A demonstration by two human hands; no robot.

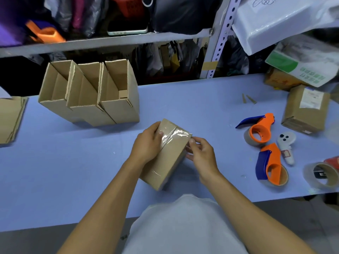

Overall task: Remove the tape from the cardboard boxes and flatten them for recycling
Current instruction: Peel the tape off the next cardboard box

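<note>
The small box is held firm on the table by the left hand. The clear tape is pinched at its edge by the right hand, and it is best pulled off slowly.

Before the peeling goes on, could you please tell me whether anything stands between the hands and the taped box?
Nothing visible does. The left hand already holds the taped box on its left side, and the right hand pinches at the clear tape on its right edge.

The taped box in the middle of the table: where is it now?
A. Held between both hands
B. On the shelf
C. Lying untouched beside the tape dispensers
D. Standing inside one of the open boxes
A: the left hand and right hand grip the taped box from either side.
</note>
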